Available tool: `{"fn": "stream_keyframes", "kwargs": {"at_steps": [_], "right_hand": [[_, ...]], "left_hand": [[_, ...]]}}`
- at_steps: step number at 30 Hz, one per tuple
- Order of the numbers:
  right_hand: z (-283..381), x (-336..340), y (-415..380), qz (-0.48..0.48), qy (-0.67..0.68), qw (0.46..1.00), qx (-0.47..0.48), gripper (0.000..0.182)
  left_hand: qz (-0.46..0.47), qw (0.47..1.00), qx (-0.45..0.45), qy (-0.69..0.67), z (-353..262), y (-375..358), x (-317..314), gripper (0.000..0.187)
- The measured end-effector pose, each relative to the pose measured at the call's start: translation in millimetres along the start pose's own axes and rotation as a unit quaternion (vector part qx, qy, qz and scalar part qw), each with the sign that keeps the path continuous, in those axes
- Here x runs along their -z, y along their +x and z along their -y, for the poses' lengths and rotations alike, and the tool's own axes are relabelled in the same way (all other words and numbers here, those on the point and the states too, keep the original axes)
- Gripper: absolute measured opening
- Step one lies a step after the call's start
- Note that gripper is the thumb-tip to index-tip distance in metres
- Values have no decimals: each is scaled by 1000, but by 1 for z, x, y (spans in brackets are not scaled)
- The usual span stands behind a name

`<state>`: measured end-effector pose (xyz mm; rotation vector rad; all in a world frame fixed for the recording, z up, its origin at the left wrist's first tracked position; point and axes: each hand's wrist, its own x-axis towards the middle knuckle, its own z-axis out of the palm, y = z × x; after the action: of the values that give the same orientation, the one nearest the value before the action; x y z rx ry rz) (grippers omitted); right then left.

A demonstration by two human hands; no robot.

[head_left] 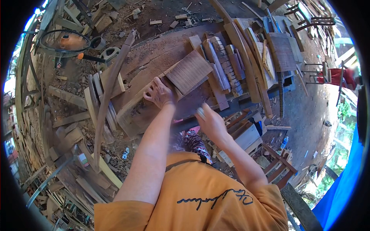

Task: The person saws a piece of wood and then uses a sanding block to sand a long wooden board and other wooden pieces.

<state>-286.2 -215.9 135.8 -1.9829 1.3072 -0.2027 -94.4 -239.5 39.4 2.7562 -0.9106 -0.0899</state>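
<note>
My left hand (160,93) bears down on the workbench at the near left corner of a brown grained wooden board (190,72). Its fingers are bent, with fingertips against the wood and the board's dark end. Under the board another flat piece shows along its lower right edge. My right hand (211,122) is closed and smeared by motion, just off the bench's near edge. Something pale shows at its fingers, too blurred to name. The two hands are apart.
The dusty workbench (150,57) carries several wood strips (225,63) to the right of the board. A long curved plank (111,96) leans at left, near a round-framed fan (64,41). Wooden slats and a chair part (279,163) lie low right. Scraps cover the ground.
</note>
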Motion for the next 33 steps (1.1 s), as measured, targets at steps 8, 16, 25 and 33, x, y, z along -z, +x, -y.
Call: {"fn": "stream_keyframes", "kwargs": {"at_steps": [8,16,25,33], "right_hand": [[-4,37,-81,0,1,999,-51,28],[-8,-14,0,-4,27,1000,-11,28],[21,-10,-44,-98,-25,993,55,28],[5,-29,10,-100,-32,993,61,28]], "left_hand": [[-10,1000,7,6,-4,-2,-3,20],[-16,1000,0,14,4,2,-10,16],[-21,1000,-1,10,-2,-3,0,26],[7,1000,0,-12,5,-2,-7,21]]}}
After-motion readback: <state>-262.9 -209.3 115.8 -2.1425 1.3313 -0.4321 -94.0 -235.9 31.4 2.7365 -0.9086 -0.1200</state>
